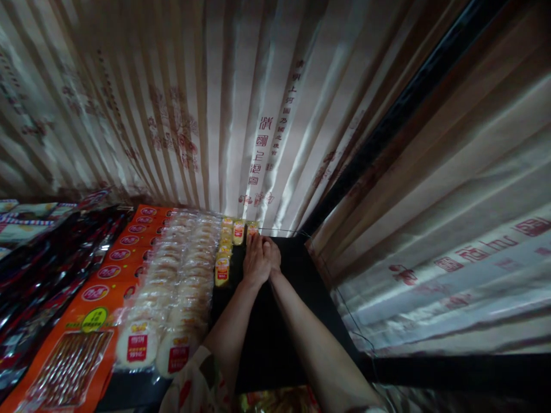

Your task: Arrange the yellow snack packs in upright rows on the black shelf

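My left hand (257,261) and my right hand (274,258) are side by side at the far end of the black surface (267,344), touching each other. The fingers of my left hand are closed at a small yellow snack packet (252,228) with a red label, which shows just past the fingertips. My right hand is closed too, but what its fingers hold, if anything, is hidden. Left of my hands stands another small yellow packet (238,232), beside a row of similar packets (222,271) running toward me.
Two rows of round, clear-wrapped cakes (136,344) lie on the left, beside overlapping orange snack packs (73,361) and dark glossy packs (47,269). Pleated printed curtains (241,103) hang behind and to the right. A dark post (387,120) and thin wire (353,315) border the corner.
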`<state>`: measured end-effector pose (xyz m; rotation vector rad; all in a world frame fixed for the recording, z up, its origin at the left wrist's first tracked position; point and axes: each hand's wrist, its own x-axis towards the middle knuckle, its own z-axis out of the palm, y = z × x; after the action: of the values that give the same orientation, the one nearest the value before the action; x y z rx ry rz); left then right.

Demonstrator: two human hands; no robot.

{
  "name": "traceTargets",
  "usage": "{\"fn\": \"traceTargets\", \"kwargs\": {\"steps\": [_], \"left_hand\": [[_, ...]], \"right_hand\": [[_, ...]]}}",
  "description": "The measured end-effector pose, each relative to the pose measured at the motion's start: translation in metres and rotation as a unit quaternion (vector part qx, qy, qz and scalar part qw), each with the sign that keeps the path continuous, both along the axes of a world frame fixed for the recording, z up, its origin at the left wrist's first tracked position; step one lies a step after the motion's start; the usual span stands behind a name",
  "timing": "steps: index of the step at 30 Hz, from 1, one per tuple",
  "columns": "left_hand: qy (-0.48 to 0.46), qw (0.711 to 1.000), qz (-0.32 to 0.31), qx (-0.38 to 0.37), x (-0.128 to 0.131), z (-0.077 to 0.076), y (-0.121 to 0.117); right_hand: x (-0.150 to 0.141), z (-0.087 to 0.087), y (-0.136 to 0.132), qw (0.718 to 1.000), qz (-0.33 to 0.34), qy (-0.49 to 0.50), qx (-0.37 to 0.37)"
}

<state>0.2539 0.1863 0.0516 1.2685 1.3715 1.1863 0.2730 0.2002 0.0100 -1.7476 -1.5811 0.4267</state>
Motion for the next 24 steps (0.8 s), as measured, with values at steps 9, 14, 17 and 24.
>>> {"fn": "traceTargets", "kwargs": {"steps": [9, 14, 17, 24], "left_hand": [[0.165, 0.985, -0.013, 0.055, -0.024, -0.015, -0.001], [0.163, 0.984, 0.055, 0.052, -0.030, -0.007, -0.006], [0.161, 0.983, 0.076, 0.048, -0.034, -0.010, -0.007], [0.165, 0.985, 0.058, 0.012, -0.036, -0.022, -0.003]], "right_hand": [[0.029, -0.001, 0.014, 0.998, -0.041, 0.039, -0.034], [0.021, 0.007, 0.015, 0.993, -0.080, 0.061, -0.057], [0.017, 0.011, 0.015, 0.994, -0.064, 0.043, -0.073], [0.011, 0.018, 0.020, 0.994, -0.039, -0.030, -0.097]]}}
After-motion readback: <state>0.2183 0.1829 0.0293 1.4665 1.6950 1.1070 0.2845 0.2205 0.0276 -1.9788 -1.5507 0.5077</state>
